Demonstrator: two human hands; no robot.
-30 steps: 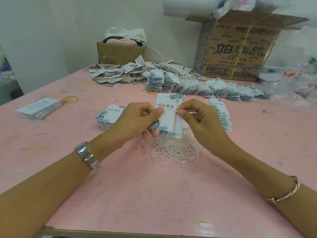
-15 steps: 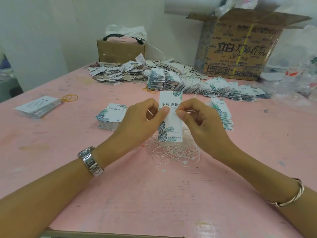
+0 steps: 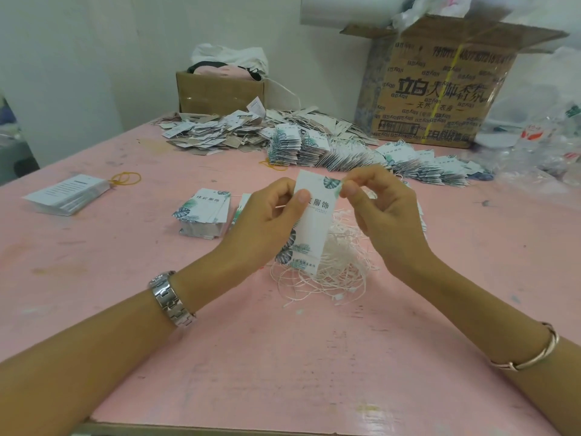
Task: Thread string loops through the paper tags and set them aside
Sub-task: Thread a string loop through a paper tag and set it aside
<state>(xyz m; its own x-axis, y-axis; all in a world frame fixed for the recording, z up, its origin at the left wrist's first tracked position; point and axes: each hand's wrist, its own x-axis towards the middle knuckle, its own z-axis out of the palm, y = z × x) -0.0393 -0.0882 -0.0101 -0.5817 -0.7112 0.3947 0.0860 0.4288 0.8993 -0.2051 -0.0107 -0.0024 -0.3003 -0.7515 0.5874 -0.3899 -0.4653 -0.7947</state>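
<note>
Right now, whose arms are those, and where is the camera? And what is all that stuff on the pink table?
Those are a person's own two arms, not a machine. This moment has just one picture, taken by a camera worn on the person's head and looking down, so you see what they see. The left hand holds a paper tag with green leaves printed on it. The right hand pinches the tag's top corner. Under the hands a tangle of white string loops lies on the pink table. To the left sits a small stack of tags. Farther back are long rows of tags and a big cardboard box.
</note>
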